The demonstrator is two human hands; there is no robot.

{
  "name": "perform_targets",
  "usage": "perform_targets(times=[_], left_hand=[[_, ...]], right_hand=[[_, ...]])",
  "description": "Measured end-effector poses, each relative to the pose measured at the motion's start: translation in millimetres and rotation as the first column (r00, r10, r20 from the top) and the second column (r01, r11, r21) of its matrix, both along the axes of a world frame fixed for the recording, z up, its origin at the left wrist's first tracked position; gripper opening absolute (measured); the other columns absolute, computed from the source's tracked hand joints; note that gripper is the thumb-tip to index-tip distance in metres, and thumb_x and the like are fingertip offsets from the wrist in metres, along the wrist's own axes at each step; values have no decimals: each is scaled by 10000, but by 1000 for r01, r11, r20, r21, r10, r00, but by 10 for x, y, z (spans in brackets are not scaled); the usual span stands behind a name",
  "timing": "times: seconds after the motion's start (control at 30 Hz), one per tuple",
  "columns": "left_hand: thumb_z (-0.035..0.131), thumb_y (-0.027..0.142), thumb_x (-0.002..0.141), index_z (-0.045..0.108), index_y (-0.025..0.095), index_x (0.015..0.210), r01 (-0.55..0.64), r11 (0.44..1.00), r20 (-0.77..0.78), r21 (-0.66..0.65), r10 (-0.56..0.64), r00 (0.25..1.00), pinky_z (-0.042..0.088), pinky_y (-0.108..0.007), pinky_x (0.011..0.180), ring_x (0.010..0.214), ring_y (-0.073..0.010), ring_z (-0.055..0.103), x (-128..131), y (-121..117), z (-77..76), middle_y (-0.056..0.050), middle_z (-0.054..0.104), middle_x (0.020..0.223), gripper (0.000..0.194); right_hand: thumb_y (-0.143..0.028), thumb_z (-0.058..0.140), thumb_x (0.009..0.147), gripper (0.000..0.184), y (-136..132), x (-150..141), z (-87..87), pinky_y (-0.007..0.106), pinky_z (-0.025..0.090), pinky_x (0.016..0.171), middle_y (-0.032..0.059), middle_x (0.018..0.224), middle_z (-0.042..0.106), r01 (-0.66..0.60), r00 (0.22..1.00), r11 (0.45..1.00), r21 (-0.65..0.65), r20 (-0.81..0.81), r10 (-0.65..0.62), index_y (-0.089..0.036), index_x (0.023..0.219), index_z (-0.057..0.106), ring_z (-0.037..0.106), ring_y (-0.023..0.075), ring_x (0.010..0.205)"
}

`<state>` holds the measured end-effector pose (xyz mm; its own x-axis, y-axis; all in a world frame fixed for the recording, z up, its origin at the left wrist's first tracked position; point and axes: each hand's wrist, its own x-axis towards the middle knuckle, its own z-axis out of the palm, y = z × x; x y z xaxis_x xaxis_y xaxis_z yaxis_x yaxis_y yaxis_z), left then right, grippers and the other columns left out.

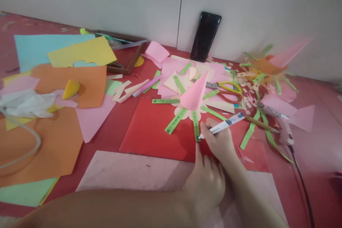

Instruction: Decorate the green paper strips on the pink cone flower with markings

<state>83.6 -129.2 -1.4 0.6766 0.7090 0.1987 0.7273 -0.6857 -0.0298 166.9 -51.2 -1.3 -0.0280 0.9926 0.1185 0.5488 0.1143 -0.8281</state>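
Note:
A pink paper cone [194,94] stands on a cream scalloped paper base, with green paper strips fanning out around it. Dark marks and small stars are drawn on several strips. My right hand [220,142] grips a white marker [224,124], its tip at the star on the end of the front green strip [196,123]. Just below, my left hand [207,180] presses that strip's end with a stretched index finger, the other fingers curled and holding nothing. Under the strips lies a glossy red sheet [157,135].
A black phone [205,37] leans against the wall. Yellow- and red-handled scissors [229,91] lie behind the cone. At right are a glue gun [285,128] with its cord and a second pink cone [291,55]. Coloured paper, including an orange sheet [40,142], covers the left side.

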Motion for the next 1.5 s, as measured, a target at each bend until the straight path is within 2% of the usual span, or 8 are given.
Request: perform_targets(times=[0.3, 0.7, 1.23, 1.5], left_hand=[[422, 130, 735, 632, 111, 790, 0, 999, 9, 32, 0, 1000, 423, -547, 807, 595, -211, 547, 2, -8, -12, -58, 606, 641, 218], [466, 164, 742, 638, 104, 824, -4, 1000, 3, 22, 4, 1000, 389, -573, 829, 650, -237, 564, 10, -24, -21, -71, 618, 674, 200], [397, 120, 734, 615, 113, 772, 0, 1000, -5, -9, 0, 1000, 396, -546, 854, 572, -200, 528, -5, -7, -10, -50, 580, 610, 221], [413, 124, 738, 611, 110, 777, 4, 1000, -10, -16, -4, 1000, 403, -546, 856, 571, -199, 530, -4, -14, 4, -51, 580, 615, 202]], right_hand=[[-253, 465, 787, 367, 2, 1, -3, 196, 240, 393, -80, 450, 214, 19, 1000, 999, 34, 0, -19, -212, 528, 209, 235, 63, 416], [-159, 443, 718, 336, 7, -4, 32, 202, 202, 377, -76, 437, 199, -14, 1000, 1000, 16, -17, 15, -213, 512, 183, 215, 61, 411], [-276, 475, 794, 375, 5, 8, -7, 206, 235, 388, -78, 441, 222, 27, 999, 1000, -14, -27, -27, -211, 522, 225, 241, 66, 410], [-249, 492, 774, 373, 0, 11, -6, 208, 238, 397, -79, 445, 232, 25, 999, 999, -29, -43, -27, -210, 518, 223, 253, 64, 416]])
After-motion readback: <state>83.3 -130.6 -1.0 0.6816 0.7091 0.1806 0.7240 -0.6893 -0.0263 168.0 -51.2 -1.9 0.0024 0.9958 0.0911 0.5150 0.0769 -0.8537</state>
